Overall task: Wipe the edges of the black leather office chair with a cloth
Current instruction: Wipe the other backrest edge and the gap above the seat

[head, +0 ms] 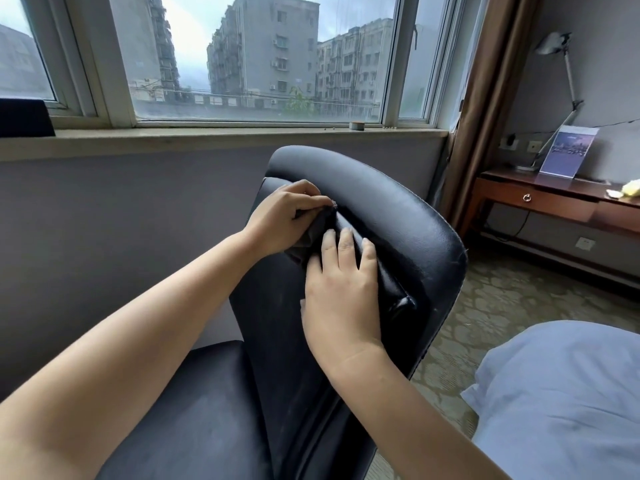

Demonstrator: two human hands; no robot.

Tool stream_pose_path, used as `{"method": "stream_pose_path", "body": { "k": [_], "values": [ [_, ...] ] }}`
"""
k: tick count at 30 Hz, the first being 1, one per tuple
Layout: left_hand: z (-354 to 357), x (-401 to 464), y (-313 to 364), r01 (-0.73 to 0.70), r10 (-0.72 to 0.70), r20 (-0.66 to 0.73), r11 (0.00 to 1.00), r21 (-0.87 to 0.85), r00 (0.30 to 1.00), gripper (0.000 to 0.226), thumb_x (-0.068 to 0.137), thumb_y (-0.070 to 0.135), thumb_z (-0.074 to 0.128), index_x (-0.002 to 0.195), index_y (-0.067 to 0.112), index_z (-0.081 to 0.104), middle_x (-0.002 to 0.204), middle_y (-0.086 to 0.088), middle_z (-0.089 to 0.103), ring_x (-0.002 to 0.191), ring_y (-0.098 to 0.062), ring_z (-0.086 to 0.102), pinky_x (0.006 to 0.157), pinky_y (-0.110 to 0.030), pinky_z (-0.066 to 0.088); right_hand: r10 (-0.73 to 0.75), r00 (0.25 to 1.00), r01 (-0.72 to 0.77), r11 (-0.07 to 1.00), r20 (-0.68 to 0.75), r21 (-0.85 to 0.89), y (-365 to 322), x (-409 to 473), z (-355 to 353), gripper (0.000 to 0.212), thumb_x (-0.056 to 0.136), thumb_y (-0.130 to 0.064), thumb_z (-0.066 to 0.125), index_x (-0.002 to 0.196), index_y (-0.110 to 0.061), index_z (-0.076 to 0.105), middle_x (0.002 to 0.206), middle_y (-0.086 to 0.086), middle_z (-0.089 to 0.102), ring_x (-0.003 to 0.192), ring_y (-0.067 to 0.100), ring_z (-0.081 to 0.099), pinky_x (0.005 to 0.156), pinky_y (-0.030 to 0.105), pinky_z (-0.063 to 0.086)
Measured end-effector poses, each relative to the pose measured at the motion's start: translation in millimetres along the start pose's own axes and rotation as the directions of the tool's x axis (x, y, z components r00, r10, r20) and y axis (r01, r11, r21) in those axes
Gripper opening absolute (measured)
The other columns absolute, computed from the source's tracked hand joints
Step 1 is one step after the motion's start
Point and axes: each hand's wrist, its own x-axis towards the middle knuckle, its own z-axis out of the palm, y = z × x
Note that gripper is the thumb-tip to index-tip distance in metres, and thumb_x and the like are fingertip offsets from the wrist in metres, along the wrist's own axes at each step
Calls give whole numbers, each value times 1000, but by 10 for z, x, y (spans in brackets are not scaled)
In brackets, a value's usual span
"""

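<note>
**Cloth at the headrest seam of the black chair**

While seen from the head camera, turned side-on below the window sill [242,133]: black leather office chair [398,216], backrest rising through mid-frame, seat at lower left. Pressed into the groove under the padded headrest: a dark cloth [317,227], bunched, mostly hidden between both hands. Gripping that cloth from the left, left hand [282,216], fingers curled round the fabric, knuckles up, resting against the upper edge of the backrest. Just below and to the right, right hand [341,289], lying flat on the leather, fingers straight and slightly spread, fingertips [344,237] touching the cloth's lower edge and the padded ridge. Both forearms bare, reaching in from the bottom of the frame.

Beyond the glass, grey apartment blocks. On the sill, a small round object, too small to tell. At right, brown curtain [485,98], wooden surface [554,188] with a drawer, carrying a desk lamp [568,74] and an upright printed card [568,150]. At lower right, white bed linen [561,393] above patterned carpet [491,299].
</note>
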Motion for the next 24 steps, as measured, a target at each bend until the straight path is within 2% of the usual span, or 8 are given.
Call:
{"method": "stream_pose_path", "body": {
  "k": [4, 9, 12, 15, 18, 20, 21, 24],
  "values": [
    [32, 53, -124, 149, -146, -47, 986, 68, 988, 27, 92, 15, 52, 107, 12, 73, 103, -9, 65, 94, -26, 63, 84, -37, 49, 30, 999, -30, 999, -10, -12, -1, -5, 8, 51, 89, -40, 53, 132, -13, 52, 147, 15, 38, 137, 34, 31, 103, 55, 6],
    [28, 201, -310, 336, -336, -21, 932, 136, 941, 27, 95, 9, 52, 114, 16, 70, 114, -6, 64, 107, -25, 59, 94, -30, 43, 46, 999, -46, 999, -30, -23, -16, 6, 45, 48, 88, -39, 55, 129, -14, 55, 143, 14, 42, 134, 33, 34, 102, 54, 9],
    [41, 253, -333, 375, -377, -9, 920, 117, 926, 30, 94, 5, 50, 113, 14, 71, 114, -7, 63, 109, -26, 58, 96, -29, 40, 66, 997, -67, 998, -50, -12, -21, 8, 45, 46, 86, -38, 57, 126, -14, 59, 139, 14, 46, 131, 32, 38, 103, 53, 14],
    [33, 177, -225, 264, -264, -7, 963, 56, 965, 29, 90, 0, 50, 106, 7, 73, 104, -13, 63, 98, -30, 61, 89, -21, 39, 62, 996, -62, 998, -62, 13, -16, -19, 50, 45, 84, -38, 59, 121, -13, 62, 137, 15, 49, 130, 33, 41, 104, 53, 16],
    [0, 41, 25, 80, -79, 20, 996, -33, 997, 28, 88, 7, 49, 103, 1, 73, 96, -17, 62, 86, -22, 60, 85, -10, 39, 26, 993, -14, 995, -116, 102, -7, -63, 58, 38, 76, -39, 68, 105, -13, 69, 124, 16, 59, 122, 33, 49, 104, 50, 22],
    [-10, -61, 196, 14, -13, 12, 995, -99, 1000, 32, 89, 14, 48, 104, -2, 71, 95, -16, 61, 85, -17, 60, 84, -13, 43, -13, 973, 75, 962, -229, 263, -22, -120, 67, 27, 67, -38, 75, 82, -16, 70, 93, 11, 67, 98, 29, 59, 95, 40, 32],
    [-18, -118, 288, -1, 1, 4, 992, -128, 1000, 33, 90, 15, 47, 104, -3, 70, 95, -13, 60, 84, -15, 59, 83, -13, 44, -20, 962, 114, 935, -271, 336, -39, -175, 51, 24, 65, -39, 77, 72, -18, 66, 77, 6, 65, 83, 25, 60, 86, 36, 36],
    [11, -258, 482, 10, -13, -20, 985, -171, 1000, 28, 88, 4, 50, 105, -3, 70, 96, -4, 56, 79, -10, 57, 78, -10, 45, -38, 941, 177, 903, -337, 392, -96, -346, 49, 25, 63, -39, 77, 57, -24, 57, 55, -3, 57, 57, 17, 55, 66, 30, 40]
  ]
}}
